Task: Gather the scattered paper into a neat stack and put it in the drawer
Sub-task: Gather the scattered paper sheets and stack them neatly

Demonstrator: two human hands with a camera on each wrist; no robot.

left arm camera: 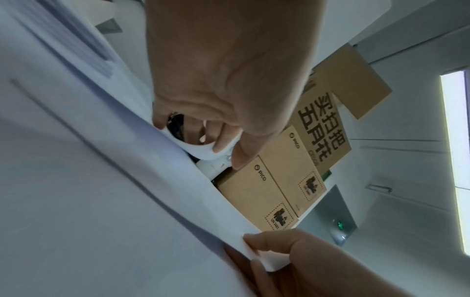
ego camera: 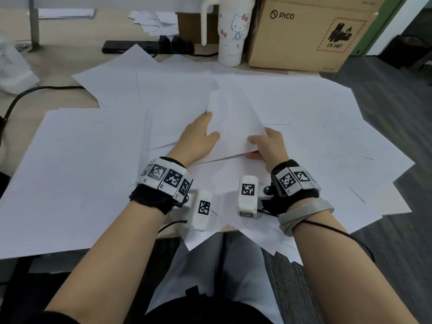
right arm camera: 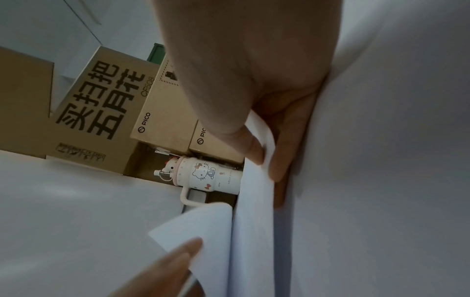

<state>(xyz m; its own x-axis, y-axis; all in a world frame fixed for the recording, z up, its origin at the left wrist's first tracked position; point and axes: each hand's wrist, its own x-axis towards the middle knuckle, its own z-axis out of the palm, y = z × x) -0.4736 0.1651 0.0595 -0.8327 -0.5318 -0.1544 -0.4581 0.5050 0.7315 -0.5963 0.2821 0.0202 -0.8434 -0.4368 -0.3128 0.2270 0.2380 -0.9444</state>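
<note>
Several white paper sheets (ego camera: 81, 164) lie scattered and overlapping across the desk, some hanging over its front edge. In the middle, a raised sheet (ego camera: 233, 120) stands tilted up between both hands. My left hand (ego camera: 207, 129) grips its left edge, thumb on the near face and fingers behind it; the left wrist view shows the fingers (left arm camera: 221, 146) curled round the paper edge (left arm camera: 198, 152). My right hand (ego camera: 256, 147) pinches the sheet's lower right corner, thumb on top, and the right hand (right arm camera: 264, 160) is also seen close up. The drawer is not in view.
A white cartoon-cat tumbler (ego camera: 231, 31) and a brown PICO box (ego camera: 304, 36) stand at the back right, with more boxes stacked behind. A black power strip (ego camera: 145, 46) lies at the back, a black cable (ego camera: 25, 94) and a white bag (ego camera: 14, 71) at left.
</note>
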